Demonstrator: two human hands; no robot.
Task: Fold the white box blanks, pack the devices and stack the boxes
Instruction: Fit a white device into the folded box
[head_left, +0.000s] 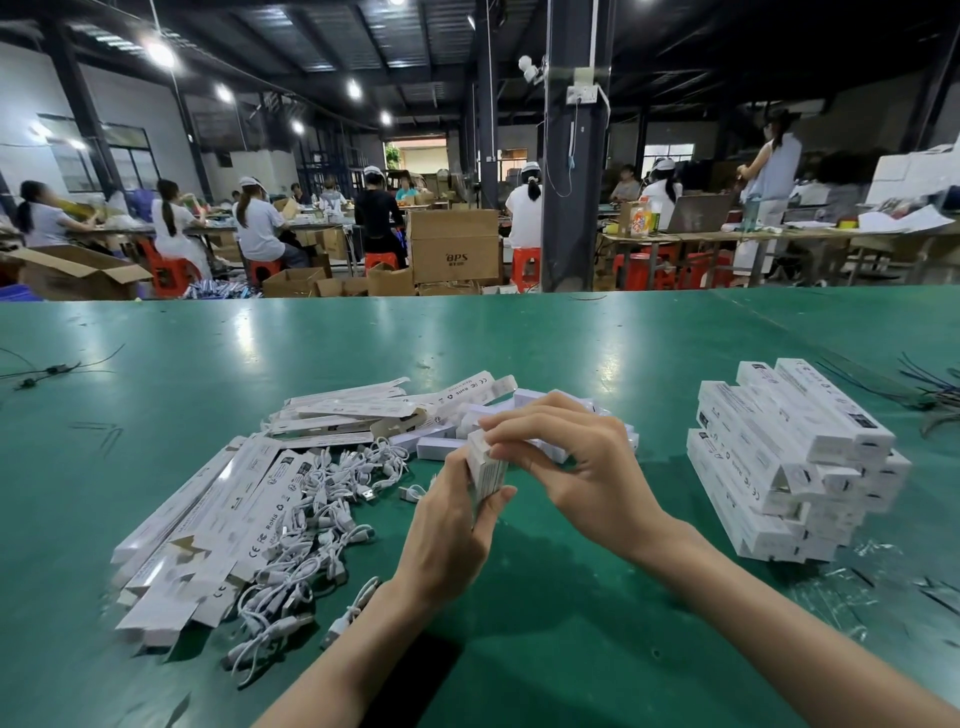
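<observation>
My left hand (451, 525) grips a slim white box (485, 467) held end-on above the green table (571, 353). Fingertips of my right hand (576, 462) pinch the box's top end, curled over its flap. Flat white box blanks (208, 525) lie heaped at the left, with more blanks (363, 410) fanned out behind. A tangle of short white cables (317, 525) lies between the blanks and my left hand. Several white devices or small boxes (441, 441) sit just behind my hands, partly hidden. A stack of finished white boxes (789, 462) stands at the right.
Black cable ties (930, 384) lie at the table's far right and a few at the far left (47, 371). Scraps of clear plastic (852, 582) litter the surface near the stack. Beyond the table, people sit at benches among cardboard cartons (454, 252).
</observation>
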